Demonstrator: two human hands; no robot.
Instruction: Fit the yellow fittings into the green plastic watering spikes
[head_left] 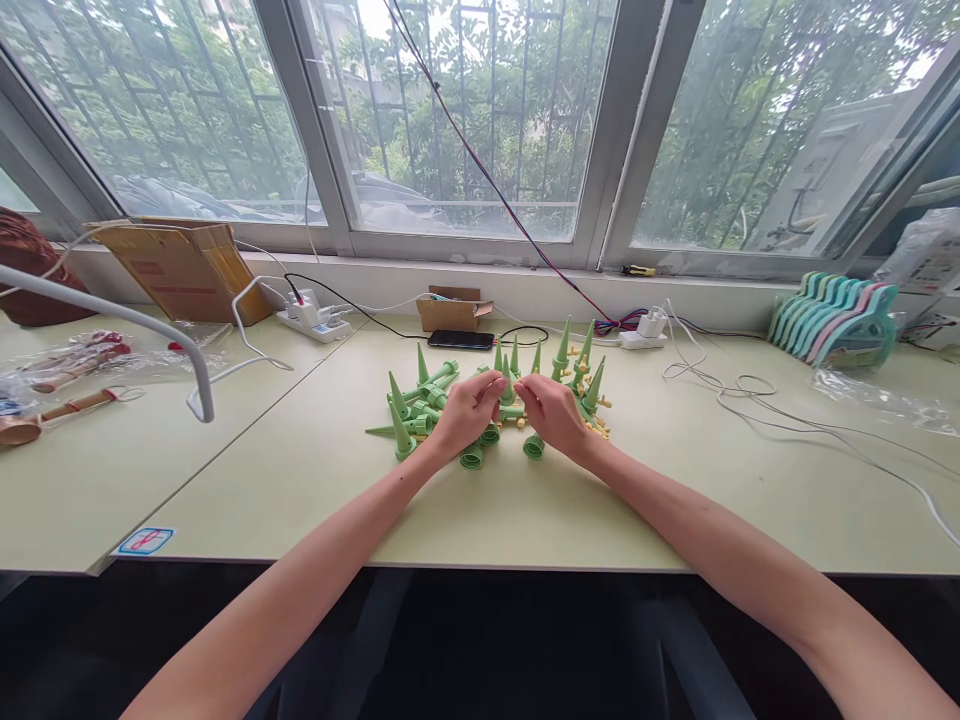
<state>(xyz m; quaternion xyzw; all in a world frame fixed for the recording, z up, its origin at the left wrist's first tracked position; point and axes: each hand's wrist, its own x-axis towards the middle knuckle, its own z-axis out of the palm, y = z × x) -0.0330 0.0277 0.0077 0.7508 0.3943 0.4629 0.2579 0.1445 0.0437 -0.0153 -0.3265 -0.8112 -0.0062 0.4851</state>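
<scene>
My left hand (471,410) and my right hand (555,412) are close together above a pile of green plastic plant-watering spikes. Both have their fingers closed in a pinch, fingertips nearly meeting. What they pinch is too small and too covered to make out. Under and left of my left hand lie several ribbed green spikes; one watering spike (403,440) stands point up. Open threaded ends of two spikes show below the hands, one threaded end (533,447) under my right hand. Beyond my right hand, upright spikes (563,350) stand among small yellow valve pieces (600,425).
Behind the pile lie a black phone (461,340) and a small open cardboard box (453,312). Power strips (313,320) and loose white cables (742,390) run along the back. Pastel hangers (836,318) stand right. A white metal arm (150,310) crosses the left side.
</scene>
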